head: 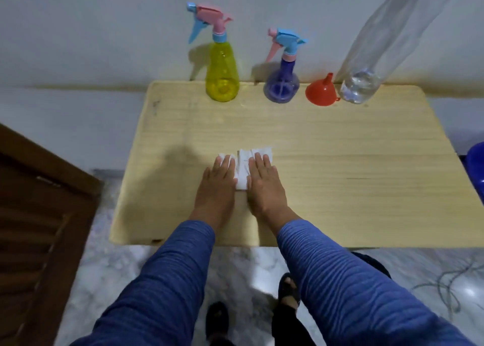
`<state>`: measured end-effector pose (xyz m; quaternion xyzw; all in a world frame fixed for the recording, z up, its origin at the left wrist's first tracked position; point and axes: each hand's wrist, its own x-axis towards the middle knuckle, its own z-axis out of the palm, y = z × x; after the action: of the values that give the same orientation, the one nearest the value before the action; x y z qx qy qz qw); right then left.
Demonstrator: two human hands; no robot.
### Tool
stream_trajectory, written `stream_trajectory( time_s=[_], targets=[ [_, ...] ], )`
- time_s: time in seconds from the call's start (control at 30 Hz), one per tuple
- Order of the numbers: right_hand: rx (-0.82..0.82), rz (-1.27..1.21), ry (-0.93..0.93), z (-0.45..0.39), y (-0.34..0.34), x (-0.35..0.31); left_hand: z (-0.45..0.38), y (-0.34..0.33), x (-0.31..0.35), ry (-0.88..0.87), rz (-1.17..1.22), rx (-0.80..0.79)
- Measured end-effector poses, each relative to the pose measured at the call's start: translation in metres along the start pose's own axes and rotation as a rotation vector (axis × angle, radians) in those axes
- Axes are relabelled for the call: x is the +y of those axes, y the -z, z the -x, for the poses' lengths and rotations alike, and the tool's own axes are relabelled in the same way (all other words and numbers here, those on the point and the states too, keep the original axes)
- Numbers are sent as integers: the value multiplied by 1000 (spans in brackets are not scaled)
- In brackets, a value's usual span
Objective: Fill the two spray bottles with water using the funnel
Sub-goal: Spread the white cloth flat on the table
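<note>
A yellow spray bottle with a pink and blue trigger head stands upright at the table's back edge. To its right stands a shorter purple spray bottle with a blue and pink head. A red funnel sits mouth down beside it, spout up. A tall clear water bottle stands at the far right with a little water at its bottom. My left hand and my right hand lie flat, fingers straight, pressing on a white tissue in the middle of the table.
The light wooden table stands against a white wall. A dark brown wooden door panel is at the left. A blue object shows at the right edge. Tangled wires lie on the marble floor.
</note>
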<state>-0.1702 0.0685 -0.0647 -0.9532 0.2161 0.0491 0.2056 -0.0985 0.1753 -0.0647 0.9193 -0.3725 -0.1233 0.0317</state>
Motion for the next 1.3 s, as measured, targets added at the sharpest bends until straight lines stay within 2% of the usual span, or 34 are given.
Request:
stream_trajectory(
  time_s=[0.13, 0.23, 0.37, 0.53, 0.87, 1.03, 1.3],
  targets=[
    [-15, -41, 106, -5, -33, -76, 42, 5, -73, 105, 18, -5],
    [9, -26, 130, 5, -50, -108, 65, 5, -104, 142, 34, -35],
    [-25, 41, 136, 19, -53, -114, 82, -1, -112, 123, 58, -26],
    [-42, 54, 127, 45, -45, -96, 90, -4, -92, 96, 36, -19],
    [21, 94, 2, 88, -24, 2, 82, -21, 11, -43, 81, 26],
    [9, 116, -57, 114, 6, 84, 71, -34, 101, -105, 47, 20],
    [78, 129, -123, 151, 61, 236, 35, -52, 262, -225, 101, 12]
  ],
)
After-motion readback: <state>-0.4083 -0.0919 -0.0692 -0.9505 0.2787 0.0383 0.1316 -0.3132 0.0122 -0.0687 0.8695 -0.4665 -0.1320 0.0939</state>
